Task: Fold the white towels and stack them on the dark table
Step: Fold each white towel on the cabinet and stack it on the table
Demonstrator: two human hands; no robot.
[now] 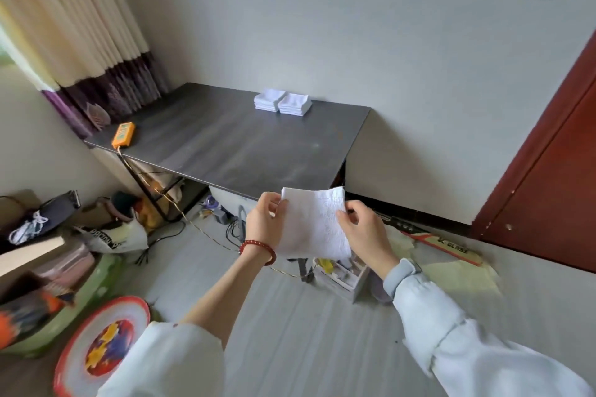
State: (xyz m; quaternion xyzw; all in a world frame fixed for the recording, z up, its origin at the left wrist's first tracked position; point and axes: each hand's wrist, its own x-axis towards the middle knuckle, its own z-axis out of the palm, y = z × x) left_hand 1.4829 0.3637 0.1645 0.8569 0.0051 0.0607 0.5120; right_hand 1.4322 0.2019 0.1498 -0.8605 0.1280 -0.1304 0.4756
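1. A white terry-cloth towel (314, 224) hangs in the air just before the dark grey tabletop's (225, 145) near edge, close to its right corner.
2. The left hand (266, 222) pinches its upper left corner; the right hand (362, 229) pinches its right edge.
3. Two stacks of folded white towels (283, 102) sit touching at the tabletop's far edge.

A dark table (245, 145) is standing against the wall, its top lying bare across the middle. Two stacks of folded white towels (283, 102) are sitting side by side, touching, at the table's 12 o'clock edge near the wall. An orange device (123, 135) is lying at the 9 o'clock corner, its cord trailing off the edge.
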